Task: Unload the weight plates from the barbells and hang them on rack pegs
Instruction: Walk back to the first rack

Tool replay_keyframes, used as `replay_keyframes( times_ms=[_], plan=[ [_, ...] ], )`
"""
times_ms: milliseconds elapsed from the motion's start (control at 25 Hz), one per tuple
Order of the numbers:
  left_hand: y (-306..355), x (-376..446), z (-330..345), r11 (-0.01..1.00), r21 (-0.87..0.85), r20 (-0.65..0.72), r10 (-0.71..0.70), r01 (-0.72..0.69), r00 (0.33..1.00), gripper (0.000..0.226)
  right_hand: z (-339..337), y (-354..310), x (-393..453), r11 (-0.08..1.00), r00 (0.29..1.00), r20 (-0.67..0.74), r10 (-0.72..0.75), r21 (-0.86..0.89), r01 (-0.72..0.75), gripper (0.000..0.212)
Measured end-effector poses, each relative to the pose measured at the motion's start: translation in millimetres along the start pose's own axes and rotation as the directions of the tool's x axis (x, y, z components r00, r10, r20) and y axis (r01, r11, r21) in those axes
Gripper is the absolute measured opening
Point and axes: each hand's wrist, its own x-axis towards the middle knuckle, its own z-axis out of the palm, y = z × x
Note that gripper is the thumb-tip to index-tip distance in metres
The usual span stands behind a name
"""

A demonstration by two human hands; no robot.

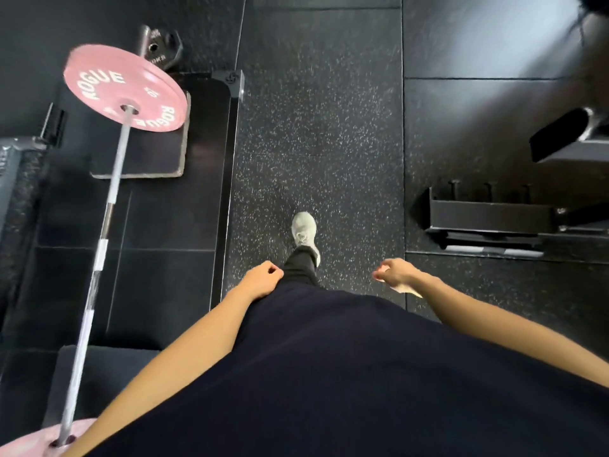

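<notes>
A barbell (99, 249) lies lengthwise on the left. A pink Rogue weight plate (122, 87) sits on its far end, and the edge of another pink plate (29, 440) shows at the near end by the bottom left corner. My left hand (262, 280) hangs by my thigh with loosely curled fingers and holds nothing. My right hand (395, 273) hangs out to the right and its curled fingers grip a small pale scrap (410, 290), perhaps paper or cloth. Neither hand touches the barbell.
Small black plates (161, 47) sit on a peg behind the far pink plate. A low black rack with short pegs (487, 212) stands on the right. Speckled rubber floor (316, 127) runs ahead, my grey shoe (304, 230) on it. A dark pad (99, 374) lies under the bar.
</notes>
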Motion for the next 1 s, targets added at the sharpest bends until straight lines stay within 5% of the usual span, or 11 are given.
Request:
replay_keyframes(
  times_ms=[240,520,1000],
  plan=[
    [105,135,-130,0.991,0.134,0.075,0.018,-0.028,0.997,0.035,-122,-71,92,0.996,0.996,-0.014,0.086,0.013,-0.086,0.026],
    [274,264,-275,0.888,0.419,0.158,0.136,-0.191,0.978,0.027,-300,-161,159,0.988,0.959,-0.283,0.024,0.155,0.02,0.034],
    [596,451,-377,0.816,0.515,0.239,0.157,-0.262,0.958,0.035,-581,-182,315,0.958,0.977,-0.158,0.145,0.269,-0.099,0.035]
  ],
)
